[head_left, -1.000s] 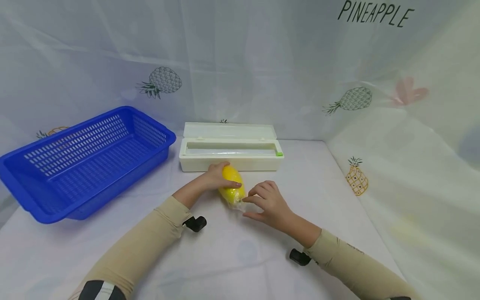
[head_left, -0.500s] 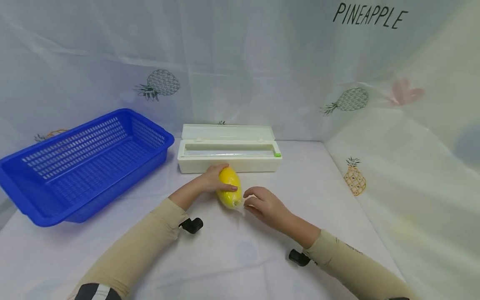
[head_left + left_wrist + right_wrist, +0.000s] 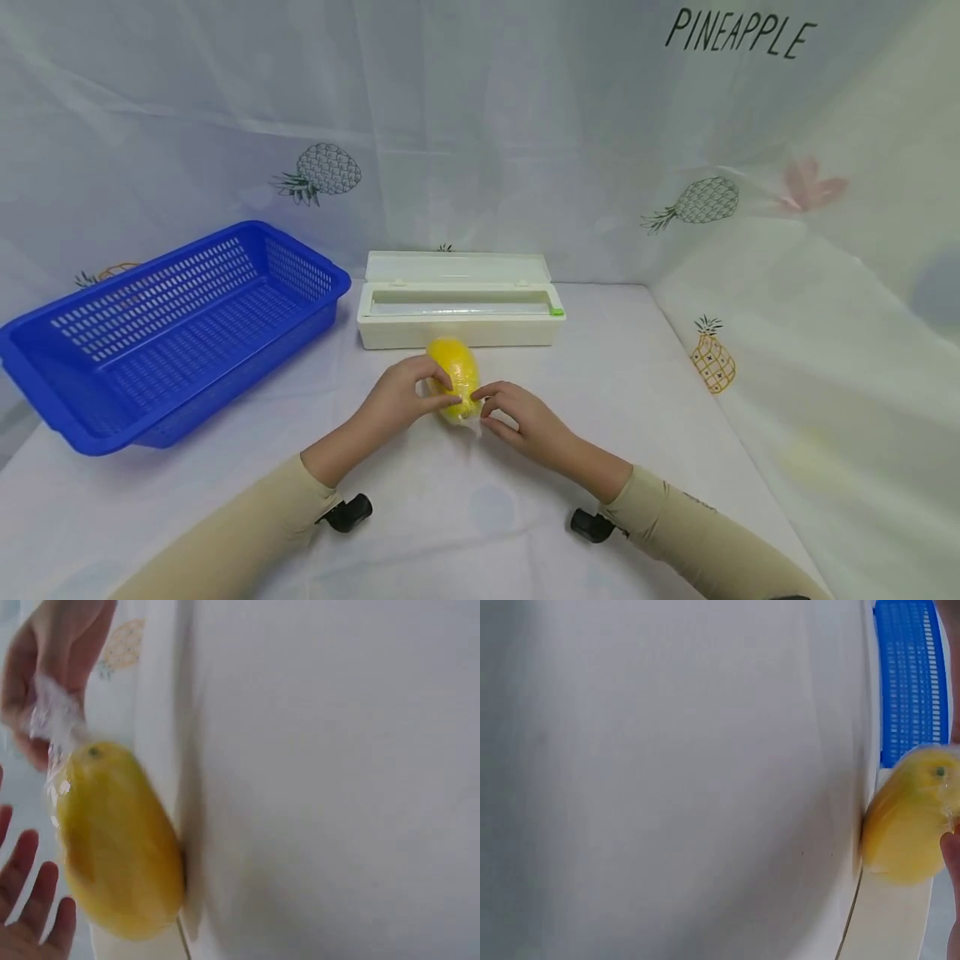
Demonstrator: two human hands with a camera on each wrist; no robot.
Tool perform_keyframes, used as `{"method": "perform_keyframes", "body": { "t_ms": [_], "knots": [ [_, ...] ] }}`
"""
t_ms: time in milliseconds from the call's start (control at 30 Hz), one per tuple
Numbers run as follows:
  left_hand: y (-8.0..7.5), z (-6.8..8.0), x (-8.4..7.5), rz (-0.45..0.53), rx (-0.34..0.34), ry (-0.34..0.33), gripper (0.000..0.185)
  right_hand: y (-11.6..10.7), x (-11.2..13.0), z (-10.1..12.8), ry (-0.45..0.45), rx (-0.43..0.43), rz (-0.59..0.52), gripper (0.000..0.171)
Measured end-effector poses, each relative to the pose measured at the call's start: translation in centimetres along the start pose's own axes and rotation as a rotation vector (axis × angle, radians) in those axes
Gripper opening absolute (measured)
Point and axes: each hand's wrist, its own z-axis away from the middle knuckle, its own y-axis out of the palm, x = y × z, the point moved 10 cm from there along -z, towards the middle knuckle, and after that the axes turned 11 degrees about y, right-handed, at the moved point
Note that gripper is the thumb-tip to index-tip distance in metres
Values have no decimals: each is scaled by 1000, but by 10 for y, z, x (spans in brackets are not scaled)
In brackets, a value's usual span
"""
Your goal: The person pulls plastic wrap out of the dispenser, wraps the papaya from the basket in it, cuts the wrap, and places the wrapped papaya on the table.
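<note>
A film-wrapped yellow mango (image 3: 453,377) lies on the tabletop (image 3: 615,400) just in front of the cling-film dispenser (image 3: 459,298). The left hand (image 3: 396,400) curls its fingers (image 3: 442,380) round the mango's left side, while the right hand (image 3: 525,421) pinches the loose film (image 3: 54,720) at its near end.

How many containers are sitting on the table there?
2. A blue basket stands at the left, and a white cling-film box with its lid up stands at the back centre, just behind the wrapped yellow fruit the two hands hold. None seems hidden.
</note>
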Motion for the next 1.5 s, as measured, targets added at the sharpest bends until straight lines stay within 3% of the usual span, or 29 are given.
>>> {"method": "perform_keyframes", "body": {
  "t_ms": [100, 233, 433, 700, 800, 967, 1233, 1367, 1500],
  "knots": [
    [9, 7, -18, -36, 44, 162, 24, 0, -8, 0, 102, -5, -64, 5],
    [15, 10, -27, -97, 44, 248, 27, -2, -16, -1, 190, -46, -127, 10],
    [12, 7, -29, -167, -55, 228, 29, -5, -19, -3, 238, -113, -240, 11],
    [13, 5, -30, -199, -113, 187, 21, -9, -15, -4, 193, -172, -228, 12],
    [15, 4, -30, -221, -101, 196, 18, -18, 0, -6, 149, -189, -214, 19],
    [17, 3, -24, -171, -39, 205, 17, -32, 19, -9, 127, -185, -207, 19],
    [17, 4, -17, -81, 33, 255, 18, -10, -18, -5, 193, -40, -314, 15],
    [18, 4, -13, -39, 56, 236, 18, 0, -28, -3, 253, 54, -378, 13],
    [18, 3, -10, -31, 70, 209, 18, 3, -30, -2, 295, 74, -409, 10]
  ]
}}
